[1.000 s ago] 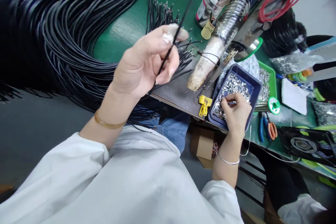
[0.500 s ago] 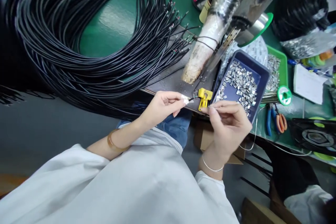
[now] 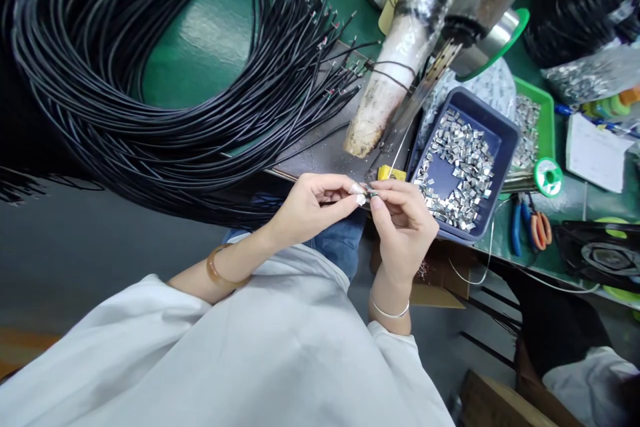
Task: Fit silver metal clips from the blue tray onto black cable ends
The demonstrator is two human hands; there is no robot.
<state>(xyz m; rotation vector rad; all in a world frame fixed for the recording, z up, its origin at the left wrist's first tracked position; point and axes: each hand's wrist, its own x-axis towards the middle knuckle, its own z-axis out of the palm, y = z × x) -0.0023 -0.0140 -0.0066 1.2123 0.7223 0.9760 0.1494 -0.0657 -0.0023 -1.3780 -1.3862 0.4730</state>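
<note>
Left hand pinched nearly closed on a black cable end, I hold it by the near edge of the tabletop; my right hand, curled, meets it there, though I cannot tell whether it grips anything. Right sits a blue tray of metal pieces

White paper and black fan

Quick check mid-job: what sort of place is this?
Most likely a cable-assembly workshop: many black cables lie bunched on a green worktop, small metal pieces lie in a dark blue tray, and a small green spool sits nearby.
</note>
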